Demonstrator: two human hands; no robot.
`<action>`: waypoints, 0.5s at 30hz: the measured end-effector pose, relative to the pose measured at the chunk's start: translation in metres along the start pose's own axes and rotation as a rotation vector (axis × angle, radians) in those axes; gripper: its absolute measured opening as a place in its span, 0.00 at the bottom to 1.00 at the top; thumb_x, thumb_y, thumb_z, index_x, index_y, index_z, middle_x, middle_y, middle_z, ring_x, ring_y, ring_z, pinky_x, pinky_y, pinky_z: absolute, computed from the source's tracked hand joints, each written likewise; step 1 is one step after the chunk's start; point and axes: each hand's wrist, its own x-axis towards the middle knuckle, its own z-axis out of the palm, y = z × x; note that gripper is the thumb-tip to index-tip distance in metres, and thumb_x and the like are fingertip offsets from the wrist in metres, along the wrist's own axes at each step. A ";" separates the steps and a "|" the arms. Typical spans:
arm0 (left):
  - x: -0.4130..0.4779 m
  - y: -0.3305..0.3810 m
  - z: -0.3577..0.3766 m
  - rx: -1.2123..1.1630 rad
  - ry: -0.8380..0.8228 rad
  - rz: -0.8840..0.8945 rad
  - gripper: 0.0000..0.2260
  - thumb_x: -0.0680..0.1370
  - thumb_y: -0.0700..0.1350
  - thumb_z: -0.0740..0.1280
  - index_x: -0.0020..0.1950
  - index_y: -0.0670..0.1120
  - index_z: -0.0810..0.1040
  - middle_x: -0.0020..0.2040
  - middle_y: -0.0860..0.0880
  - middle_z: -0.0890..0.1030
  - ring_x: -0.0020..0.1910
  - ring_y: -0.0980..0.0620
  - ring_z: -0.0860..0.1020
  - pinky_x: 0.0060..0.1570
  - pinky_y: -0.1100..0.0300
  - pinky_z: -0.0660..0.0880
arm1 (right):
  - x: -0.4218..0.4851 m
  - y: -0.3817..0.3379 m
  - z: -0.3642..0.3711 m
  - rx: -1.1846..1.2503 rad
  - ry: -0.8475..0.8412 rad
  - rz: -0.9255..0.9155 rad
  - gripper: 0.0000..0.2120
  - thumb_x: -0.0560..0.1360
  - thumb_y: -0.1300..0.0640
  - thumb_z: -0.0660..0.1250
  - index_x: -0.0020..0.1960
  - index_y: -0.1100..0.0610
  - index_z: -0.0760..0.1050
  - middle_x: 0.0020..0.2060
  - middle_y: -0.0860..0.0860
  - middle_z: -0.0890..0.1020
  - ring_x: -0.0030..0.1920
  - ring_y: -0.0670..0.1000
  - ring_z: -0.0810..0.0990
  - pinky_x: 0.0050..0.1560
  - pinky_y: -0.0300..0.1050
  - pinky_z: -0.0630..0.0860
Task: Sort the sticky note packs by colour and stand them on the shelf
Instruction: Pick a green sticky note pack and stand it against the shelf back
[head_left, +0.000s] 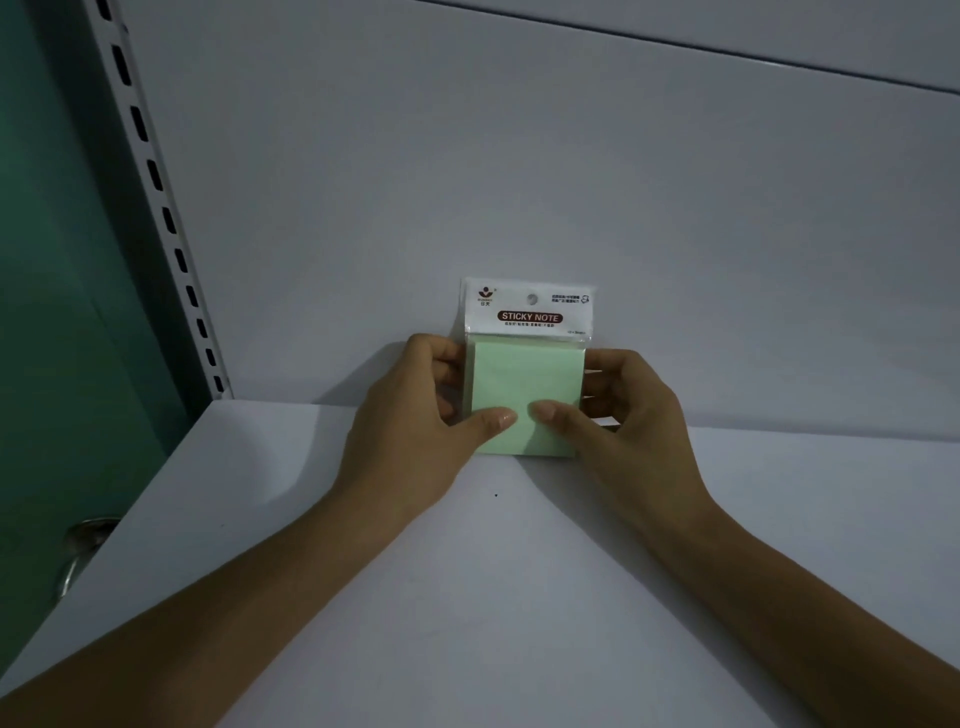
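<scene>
A pale green sticky note pack (527, 379) with a white "STICKY NOTE" header card stands upright on the white shelf (493, 571), near the back panel. My left hand (415, 415) grips its left side, thumb pressed on the lower front. On the opposite edge my right hand (618, 410) holds it the same way, its thumb beside the left one. Whether more packs stand behind the green one is hidden.
The white back panel (519, 182) rises behind the shelf. A slotted white upright (161, 208) runs along the shelf's left end. Beyond it is a green door (57, 312) with a metal handle (83, 545).
</scene>
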 end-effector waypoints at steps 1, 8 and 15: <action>0.001 0.000 0.001 -0.004 0.000 0.000 0.23 0.64 0.51 0.78 0.51 0.56 0.68 0.44 0.61 0.77 0.38 0.56 0.77 0.41 0.52 0.78 | 0.001 0.001 0.000 0.002 0.006 0.006 0.18 0.67 0.55 0.76 0.54 0.52 0.74 0.46 0.44 0.82 0.41 0.41 0.80 0.38 0.33 0.77; 0.004 -0.001 0.002 -0.014 0.023 -0.012 0.22 0.66 0.48 0.77 0.53 0.55 0.69 0.44 0.60 0.78 0.40 0.58 0.78 0.45 0.48 0.79 | 0.002 0.000 0.002 -0.013 -0.039 0.015 0.21 0.64 0.55 0.78 0.53 0.51 0.73 0.43 0.42 0.82 0.40 0.38 0.80 0.36 0.30 0.74; 0.005 -0.004 0.004 -0.014 0.024 0.007 0.21 0.67 0.47 0.77 0.52 0.54 0.68 0.44 0.59 0.77 0.42 0.58 0.78 0.43 0.54 0.77 | 0.002 0.001 0.004 -0.101 -0.049 0.025 0.24 0.63 0.54 0.78 0.54 0.49 0.70 0.41 0.43 0.80 0.39 0.39 0.79 0.35 0.29 0.74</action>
